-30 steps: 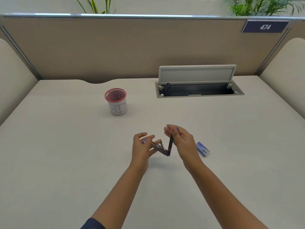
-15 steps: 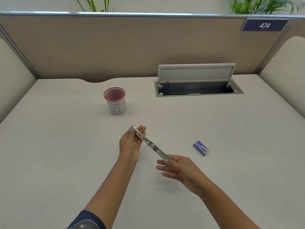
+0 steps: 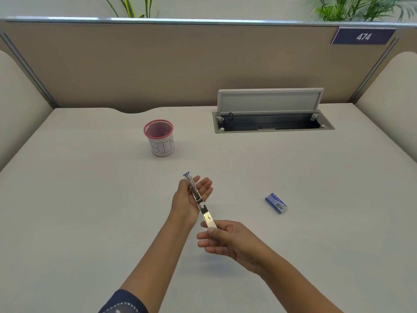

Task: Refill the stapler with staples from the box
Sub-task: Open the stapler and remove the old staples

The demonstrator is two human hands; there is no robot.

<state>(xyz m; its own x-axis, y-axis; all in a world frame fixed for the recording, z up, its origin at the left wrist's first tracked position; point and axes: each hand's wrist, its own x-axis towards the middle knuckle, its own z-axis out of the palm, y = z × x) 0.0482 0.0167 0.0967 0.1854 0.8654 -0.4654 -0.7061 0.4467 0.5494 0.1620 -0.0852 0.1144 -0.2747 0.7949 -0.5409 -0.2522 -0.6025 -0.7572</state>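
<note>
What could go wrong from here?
1. The stapler is swung fully open and held only at its ends, left hand and right hand; a loose grip could let it snap shut or drop.
2. The box lies apart on the desk; reaching it means freeing a hand.

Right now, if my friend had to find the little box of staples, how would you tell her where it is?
Start at the open cable hatch at the back of the desk, then come straight toward the person. The staple box lies flat there, alone, to the right of both hands. It is small and blue, unlike the round pink mesh cup marked BIN.
</note>
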